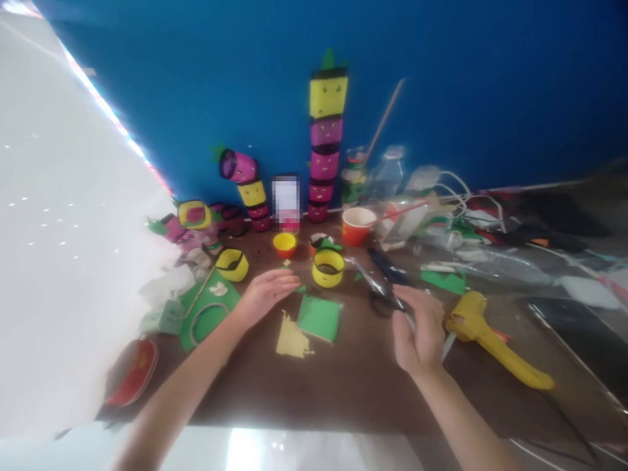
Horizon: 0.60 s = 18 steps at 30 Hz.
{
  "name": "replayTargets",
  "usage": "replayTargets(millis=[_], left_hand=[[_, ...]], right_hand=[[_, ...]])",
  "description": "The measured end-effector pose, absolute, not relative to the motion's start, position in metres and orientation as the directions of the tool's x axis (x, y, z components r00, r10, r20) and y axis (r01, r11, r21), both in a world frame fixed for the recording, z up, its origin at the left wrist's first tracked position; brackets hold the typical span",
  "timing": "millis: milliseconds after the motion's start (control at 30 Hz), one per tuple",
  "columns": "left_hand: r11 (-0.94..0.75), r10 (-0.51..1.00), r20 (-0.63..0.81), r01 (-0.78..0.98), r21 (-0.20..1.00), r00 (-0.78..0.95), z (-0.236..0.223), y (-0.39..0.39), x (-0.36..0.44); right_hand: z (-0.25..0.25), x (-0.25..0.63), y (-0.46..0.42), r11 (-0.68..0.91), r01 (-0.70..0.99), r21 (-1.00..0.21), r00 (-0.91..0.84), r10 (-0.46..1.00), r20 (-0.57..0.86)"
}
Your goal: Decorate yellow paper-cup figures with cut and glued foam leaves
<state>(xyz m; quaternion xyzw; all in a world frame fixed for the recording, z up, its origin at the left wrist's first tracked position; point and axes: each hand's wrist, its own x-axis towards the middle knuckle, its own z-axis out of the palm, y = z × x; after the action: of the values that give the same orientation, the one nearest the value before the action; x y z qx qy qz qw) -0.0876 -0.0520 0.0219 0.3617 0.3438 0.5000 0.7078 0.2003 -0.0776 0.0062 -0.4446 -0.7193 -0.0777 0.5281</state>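
Observation:
My left hand point(265, 293) reaches forward over the brown table point(353, 379), fingers spread, its tips by a small green scrap next to a yellow paper ring point(328, 268). It holds nothing. My right hand point(417, 327) is closed around the handle of black scissors point(383, 281), whose blades point away to the upper left. A green foam square point(318, 317) and a pale yellow offcut point(291, 339) lie between the two hands.
A yellow glue gun point(490, 340) lies right of my right hand. Behind stand a tall stack of yellow and pink paper rings point(326, 137), a leaning stack point(245, 180), an orange cup point(357, 226), a small yellow cup point(284, 244) and tangled cables point(456, 190). A white sheet point(59, 261) fills the left.

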Motion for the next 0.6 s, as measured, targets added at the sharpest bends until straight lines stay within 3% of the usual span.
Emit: replayTargets(millis=[100, 233, 433, 500, 600], left_hand=[[0.244, 0.955, -0.113, -0.508, 0.826, 0.275, 0.019, -0.055, -0.091], [0.232, 0.967, -0.127, -0.548, 0.804, 0.222, 0.018, -0.058, -0.094], [0.149, 0.982, -0.186, -0.533, 0.833, -0.016, 0.014, -0.061, -0.097], [0.11, 0.984, -0.161, -0.44, 0.891, -0.081, 0.008, -0.061, -0.098], [0.007, 0.989, -0.021, -0.095, 0.995, -0.148, 0.002, -0.06, -0.1]], right_hand=[[0.008, 0.193, -0.079, 0.629, 0.714, -0.308, -0.133, 0.553, 0.823], [0.016, 0.172, -0.086, 0.753, 0.607, -0.255, -0.454, 0.592, 0.666], [0.025, 0.127, -0.099, 0.723, 0.541, -0.43, -0.616, 0.688, 0.382], [0.026, 0.115, -0.103, 0.7, 0.543, -0.464, -0.646, 0.701, 0.301], [0.021, 0.102, -0.111, 0.723, 0.554, -0.412, -0.692, 0.675, 0.255]])
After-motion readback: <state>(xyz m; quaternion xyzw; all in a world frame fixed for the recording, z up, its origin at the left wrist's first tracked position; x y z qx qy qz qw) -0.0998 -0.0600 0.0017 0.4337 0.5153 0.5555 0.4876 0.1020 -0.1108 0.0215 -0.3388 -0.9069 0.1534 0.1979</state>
